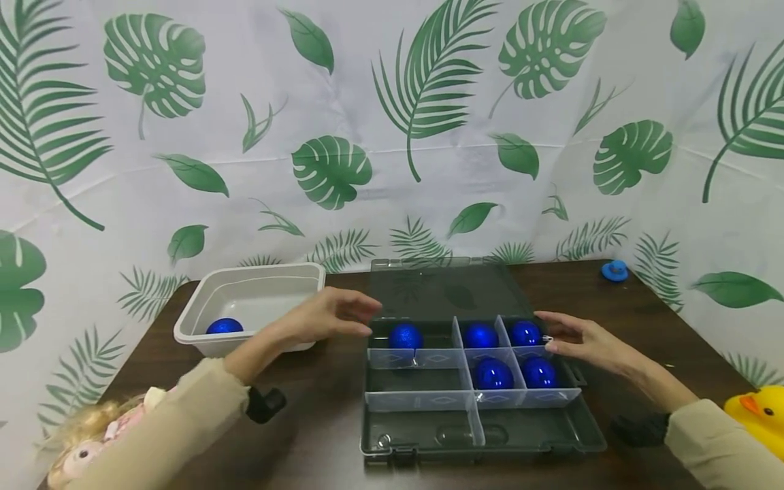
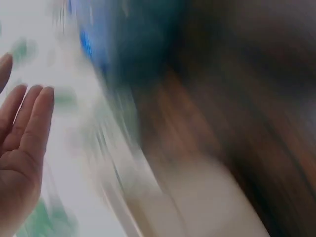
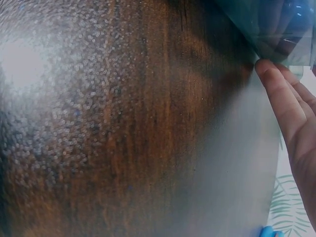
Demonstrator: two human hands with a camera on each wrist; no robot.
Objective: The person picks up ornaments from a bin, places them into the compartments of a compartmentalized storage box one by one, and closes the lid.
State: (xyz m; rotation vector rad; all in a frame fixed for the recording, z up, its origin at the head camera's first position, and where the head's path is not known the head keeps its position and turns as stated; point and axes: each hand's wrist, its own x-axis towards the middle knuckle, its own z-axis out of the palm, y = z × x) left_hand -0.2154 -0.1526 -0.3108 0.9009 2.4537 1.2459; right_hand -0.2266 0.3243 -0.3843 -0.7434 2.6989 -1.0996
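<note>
A dark translucent divider box (image 1: 416, 435) lies with its lid (image 1: 441, 289) laid back behind it. Several shiny blue balls sit in its compartments: one ball (image 1: 405, 336) alone at back left, and a ball with a silver cap (image 1: 525, 333) at back right. My left hand (image 1: 331, 316) holds nothing, raised between the white basin and the box with its fingers spread forward. At the box's right wall, my right hand (image 1: 584, 340) reaches in with extended fingers, its fingertips (image 3: 266, 69) right at the box edge in the right wrist view.
A white basin (image 1: 211, 289) at the left holds another blue ball (image 1: 224, 325). A blonde doll (image 1: 92, 435) lies at front left, partly behind the left sleeve. A yellow rubber duck (image 1: 762, 412) stands at front right, a small blue duck (image 1: 614, 271) at back right.
</note>
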